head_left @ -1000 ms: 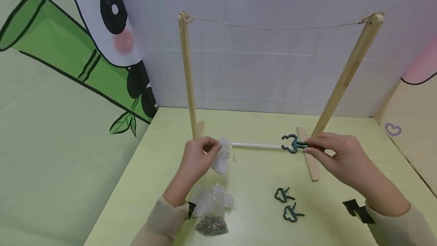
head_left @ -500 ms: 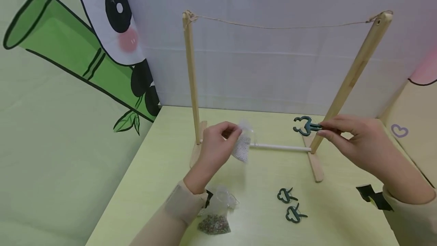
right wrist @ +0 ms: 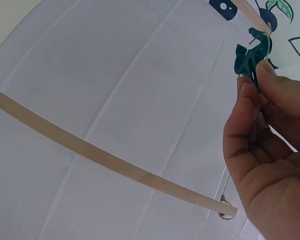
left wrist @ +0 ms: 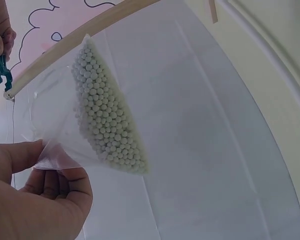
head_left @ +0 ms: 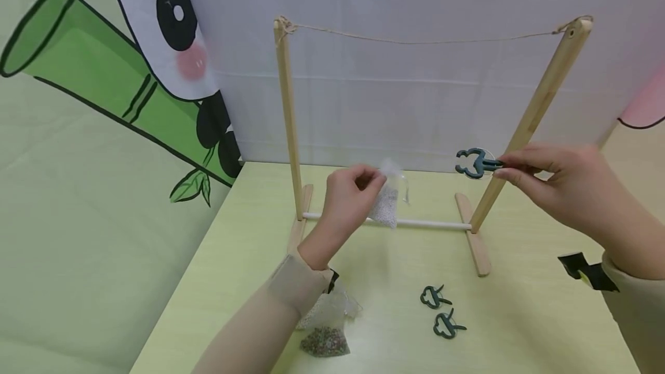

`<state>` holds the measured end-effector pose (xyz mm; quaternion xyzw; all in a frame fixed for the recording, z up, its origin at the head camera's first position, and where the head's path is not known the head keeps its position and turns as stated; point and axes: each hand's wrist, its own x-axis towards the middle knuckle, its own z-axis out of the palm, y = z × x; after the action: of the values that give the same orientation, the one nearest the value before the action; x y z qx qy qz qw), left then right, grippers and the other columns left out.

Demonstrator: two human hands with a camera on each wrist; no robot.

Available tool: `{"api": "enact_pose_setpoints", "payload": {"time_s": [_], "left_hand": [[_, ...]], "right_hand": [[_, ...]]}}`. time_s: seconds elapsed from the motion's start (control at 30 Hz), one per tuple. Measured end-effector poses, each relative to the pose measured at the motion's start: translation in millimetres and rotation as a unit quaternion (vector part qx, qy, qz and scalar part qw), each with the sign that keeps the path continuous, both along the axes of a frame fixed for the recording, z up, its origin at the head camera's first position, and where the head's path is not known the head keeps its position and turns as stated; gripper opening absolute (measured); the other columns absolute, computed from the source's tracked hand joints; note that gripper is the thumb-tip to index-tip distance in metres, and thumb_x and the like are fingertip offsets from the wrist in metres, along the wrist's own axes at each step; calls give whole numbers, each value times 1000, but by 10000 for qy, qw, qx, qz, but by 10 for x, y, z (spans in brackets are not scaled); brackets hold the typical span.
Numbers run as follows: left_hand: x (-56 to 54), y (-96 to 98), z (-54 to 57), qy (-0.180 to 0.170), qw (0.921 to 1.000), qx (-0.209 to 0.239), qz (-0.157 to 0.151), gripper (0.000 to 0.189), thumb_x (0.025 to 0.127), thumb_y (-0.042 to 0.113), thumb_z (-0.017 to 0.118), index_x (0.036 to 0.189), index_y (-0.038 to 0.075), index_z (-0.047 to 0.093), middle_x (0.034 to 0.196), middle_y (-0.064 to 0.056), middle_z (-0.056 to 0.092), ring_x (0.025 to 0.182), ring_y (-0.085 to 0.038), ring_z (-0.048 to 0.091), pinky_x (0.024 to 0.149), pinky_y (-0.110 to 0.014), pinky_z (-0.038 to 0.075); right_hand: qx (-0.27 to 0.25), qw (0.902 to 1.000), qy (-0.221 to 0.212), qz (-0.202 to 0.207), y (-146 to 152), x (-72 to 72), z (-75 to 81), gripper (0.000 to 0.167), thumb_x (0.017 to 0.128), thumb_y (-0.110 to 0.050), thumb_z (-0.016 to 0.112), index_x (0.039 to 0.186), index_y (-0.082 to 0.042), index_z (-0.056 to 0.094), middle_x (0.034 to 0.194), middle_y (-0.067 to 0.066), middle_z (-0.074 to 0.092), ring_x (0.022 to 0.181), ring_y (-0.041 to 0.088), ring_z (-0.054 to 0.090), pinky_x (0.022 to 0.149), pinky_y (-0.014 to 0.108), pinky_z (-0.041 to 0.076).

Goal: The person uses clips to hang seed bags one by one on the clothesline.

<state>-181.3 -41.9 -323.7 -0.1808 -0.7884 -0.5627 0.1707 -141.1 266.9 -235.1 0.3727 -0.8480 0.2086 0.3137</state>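
Observation:
My left hand (head_left: 348, 198) pinches the top corner of a clear drawstring bag (head_left: 385, 204) and holds it up in front of the white rod. Small white beads (left wrist: 105, 110) fill its lower part in the left wrist view. Between thumb and fingers, my right hand (head_left: 563, 189) squeezes the handles of a dark green plastic clip (head_left: 475, 163), whose jaws are spread apart and point left. Above both hands a thin string (head_left: 415, 42) runs between the tops of two wooden posts. The right wrist view shows the same clip (right wrist: 252, 57) at the fingertips.
The left wooden post (head_left: 288, 120) and right wooden post (head_left: 535, 114) stand on flat wooden feet, joined by a white rod (head_left: 431, 224). Two more green clips (head_left: 434, 297) lie on the table (head_left: 395, 316). Near the left forearm lies a bag of multicoloured bits (head_left: 325, 341), partly over another bag.
Both hands have risen from low by the rod. The left hand has carried the bead bag up and right; the right hand has brought the clip up and slightly right.

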Motion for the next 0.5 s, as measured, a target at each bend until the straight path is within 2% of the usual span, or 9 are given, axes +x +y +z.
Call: {"api": "enact_pose_setpoints", "payload": {"time_s": [0.23,0.5], "left_hand": [[-94,106,107,-18,10000,69,-52,7,93,6,74,87,3,75,76,-1,66,68,-15,58,61,-26,50],[-192,224,267,64,9999,133,-46,8,94,8,73,88,3,75,77,-2,66,69,-16,58,62,-25,50]], "right_hand": [[151,9998,48,-126,31,-73,169,24,71,11,84,91,-2,80,81,2,73,71,-7,57,60,9,45],[408,9980,-8,-492,30,-102,366,22,73,10,85,91,-2,80,80,7,75,70,-13,55,62,8,43]]}}
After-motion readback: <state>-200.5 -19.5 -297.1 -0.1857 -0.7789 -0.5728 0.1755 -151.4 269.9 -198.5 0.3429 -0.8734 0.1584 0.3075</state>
